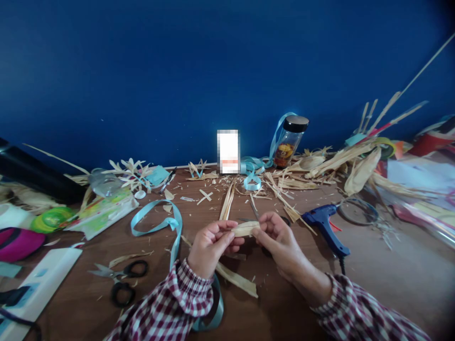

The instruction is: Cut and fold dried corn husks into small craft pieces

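Between my two hands is a short pale strip of dried corn husk (246,229), held level above the table. My left hand (213,244) pinches its left end, and my right hand (279,241) pinches its right end with thumb and fingers. Below lies a longer loose husk strip (237,280), on the brown table. Light blue ribbon (176,237) curls beside my left wrist and runs under the left sleeve. Behind my hands, a bundle of husk strips (227,201) points toward the wall. A metal blade or tool behind the held strip is mostly hidden.
Black-handled scissors (119,279) lie open at left, near a white power strip (46,284). At right rests a blue glue gun (329,227), its cord running forward. A black-lidded jar (289,142) stands by the blue wall (177,71). Husk scraps litter the back.
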### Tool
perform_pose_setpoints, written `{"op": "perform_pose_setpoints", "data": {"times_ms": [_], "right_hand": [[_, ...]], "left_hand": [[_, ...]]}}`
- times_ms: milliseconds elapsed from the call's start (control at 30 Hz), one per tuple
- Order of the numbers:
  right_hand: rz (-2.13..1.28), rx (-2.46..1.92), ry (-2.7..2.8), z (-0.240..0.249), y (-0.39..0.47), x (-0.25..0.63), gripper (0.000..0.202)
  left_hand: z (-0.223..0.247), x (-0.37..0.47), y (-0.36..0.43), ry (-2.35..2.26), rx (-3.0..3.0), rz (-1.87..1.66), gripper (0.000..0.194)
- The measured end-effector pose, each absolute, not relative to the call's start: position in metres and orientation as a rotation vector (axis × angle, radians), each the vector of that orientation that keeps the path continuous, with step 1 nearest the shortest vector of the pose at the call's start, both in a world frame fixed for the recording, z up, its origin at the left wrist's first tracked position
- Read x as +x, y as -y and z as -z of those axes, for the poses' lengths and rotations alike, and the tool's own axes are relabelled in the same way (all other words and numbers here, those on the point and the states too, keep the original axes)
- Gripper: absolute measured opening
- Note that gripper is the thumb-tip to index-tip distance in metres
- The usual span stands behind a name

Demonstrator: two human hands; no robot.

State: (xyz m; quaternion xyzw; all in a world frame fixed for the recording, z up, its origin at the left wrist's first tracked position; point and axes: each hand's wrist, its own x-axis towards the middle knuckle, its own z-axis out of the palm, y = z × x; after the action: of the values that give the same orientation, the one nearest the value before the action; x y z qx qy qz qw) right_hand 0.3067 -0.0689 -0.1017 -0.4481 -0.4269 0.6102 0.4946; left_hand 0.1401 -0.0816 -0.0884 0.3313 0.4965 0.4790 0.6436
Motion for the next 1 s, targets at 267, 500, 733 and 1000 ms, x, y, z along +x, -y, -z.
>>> {"op": "perform_pose_setpoints", "data": {"times_ms": [267,500,733,1000], "right_hand": [[-1.478,-1.068,1.050,0.104,0.068,0.308,0.029],[-1.486,-1.098,1.092,0.103,0.071,0.307,0.030],[-1.480,-1.114,1.177,0.097,0.074,0.304,0.028],[-1.484,-1.123,1.158,0.098,0.073,0.305,0.030]], "left_hand": [[0.091,0.133,0.080,-1.083,0.852,-1.068,0.031],[0.101,0.140,0.085,-1.062,0.983,-1.088,0.021],[0.101,0.148,0.085,-1.245,1.039,-1.169,0.010],[0.102,0.146,0.085,-1.217,1.104,-1.101,0.013]]}}
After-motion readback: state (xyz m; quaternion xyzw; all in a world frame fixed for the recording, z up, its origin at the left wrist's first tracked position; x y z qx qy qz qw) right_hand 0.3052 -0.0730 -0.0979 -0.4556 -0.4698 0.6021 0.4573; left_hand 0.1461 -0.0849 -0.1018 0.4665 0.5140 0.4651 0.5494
